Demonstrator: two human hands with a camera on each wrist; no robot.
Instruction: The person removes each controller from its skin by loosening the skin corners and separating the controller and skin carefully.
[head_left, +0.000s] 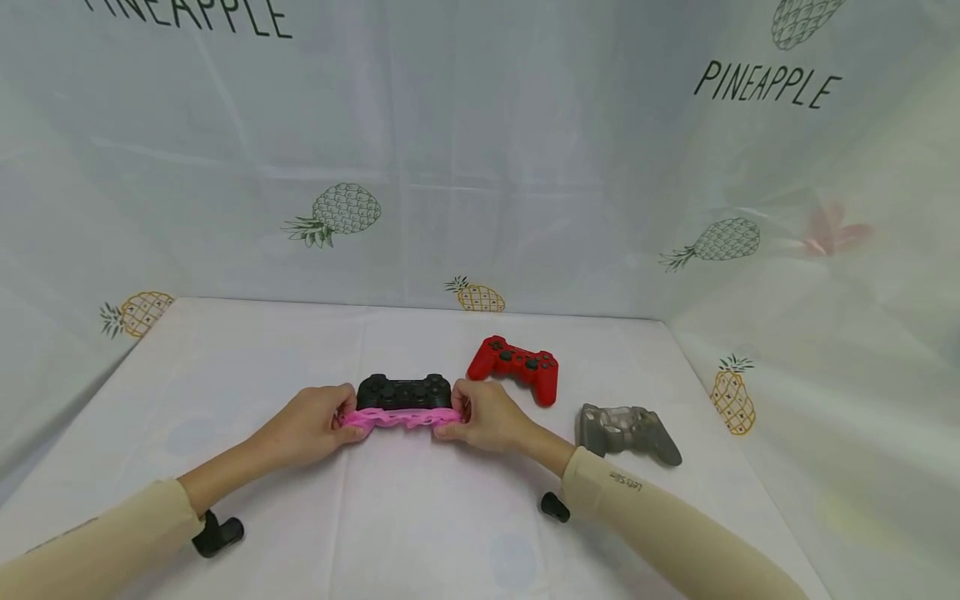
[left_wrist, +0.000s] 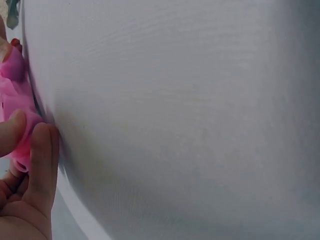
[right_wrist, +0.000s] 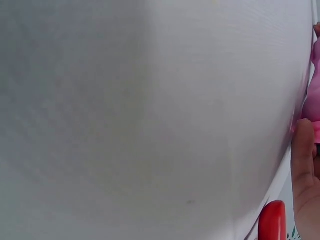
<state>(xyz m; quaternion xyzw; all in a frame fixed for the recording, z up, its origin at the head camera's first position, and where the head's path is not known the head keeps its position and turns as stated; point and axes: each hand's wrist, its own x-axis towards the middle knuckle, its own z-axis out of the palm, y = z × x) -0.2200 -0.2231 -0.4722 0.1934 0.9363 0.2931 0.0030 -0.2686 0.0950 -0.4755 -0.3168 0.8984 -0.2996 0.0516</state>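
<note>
A black game controller (head_left: 405,393) lies in the middle of the table between both hands. Along its near side runs a pink, soft-looking silicone cover (head_left: 405,417), partly over the controller's grips. My left hand (head_left: 311,425) pinches the cover's left end between thumb and fingers; the left wrist view shows the pink cover (left_wrist: 17,90) bunched at the fingertips. At the other end, my right hand (head_left: 491,414) pinches the cover's right side, its fingers around the controller's corner. In the right wrist view only the edge of the pink cover (right_wrist: 312,100) shows.
Behind the right hand lies a red controller (head_left: 517,367). A grey translucent controller or cover (head_left: 628,433) sits to the right, close by the right forearm. The white table (head_left: 420,517) is backed by a pineapple-print curtain (head_left: 525,167).
</note>
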